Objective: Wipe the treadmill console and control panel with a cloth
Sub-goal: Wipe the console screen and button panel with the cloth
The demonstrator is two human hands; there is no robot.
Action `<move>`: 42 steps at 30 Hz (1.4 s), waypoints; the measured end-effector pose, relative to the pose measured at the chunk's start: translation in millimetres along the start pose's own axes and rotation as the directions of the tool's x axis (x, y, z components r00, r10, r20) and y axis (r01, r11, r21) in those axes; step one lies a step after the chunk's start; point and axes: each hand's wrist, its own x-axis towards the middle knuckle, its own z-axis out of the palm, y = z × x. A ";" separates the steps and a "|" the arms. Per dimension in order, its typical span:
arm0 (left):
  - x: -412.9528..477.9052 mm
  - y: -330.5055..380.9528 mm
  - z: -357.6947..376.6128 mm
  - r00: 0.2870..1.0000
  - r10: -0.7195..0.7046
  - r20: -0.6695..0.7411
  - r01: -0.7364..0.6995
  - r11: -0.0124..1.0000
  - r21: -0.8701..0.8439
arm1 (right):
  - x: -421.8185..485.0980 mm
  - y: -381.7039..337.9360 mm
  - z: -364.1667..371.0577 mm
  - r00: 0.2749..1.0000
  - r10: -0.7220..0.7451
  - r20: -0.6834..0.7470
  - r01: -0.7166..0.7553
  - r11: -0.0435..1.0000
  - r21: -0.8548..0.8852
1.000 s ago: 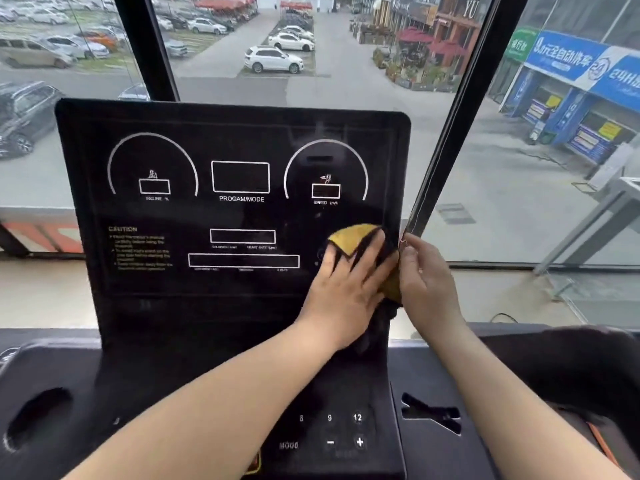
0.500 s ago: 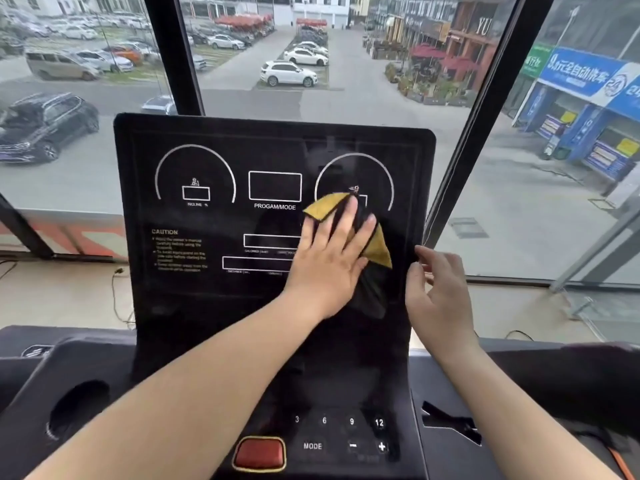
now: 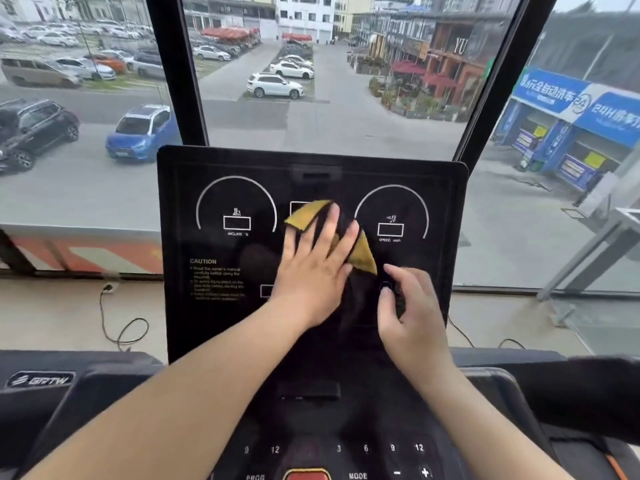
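The yellow-and-dark cloth is pressed flat against the middle of the treadmill console, between the incline and speed dials. It is pinned by the left hand, fingers straight and spread, forearm angled up from lower left. The right hand is held just beside it, fingers curled; whether anything is pinched cannot be told.
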 end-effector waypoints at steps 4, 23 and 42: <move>-27.4 -2.6 3.5 0.959 0.251 0.130 -0.228 0.959 -0.169 | -21.0 -20.1 23.5 0.995 -0.057 0.077 0.057 0.998 0.008; -23.6 -147.0 -67.7 0.948 0.101 -0.302 -0.217 0.899 -0.381 | 117.1 -48.1 85.0 0.995 0.008 -0.103 -0.043 0.937 -0.347; -121.3 -232.2 -48.5 0.942 -0.330 -0.068 0.242 0.803 -0.545 | 118.4 -146.1 165.3 0.847 -0.431 0.312 0.532 0.698 -0.480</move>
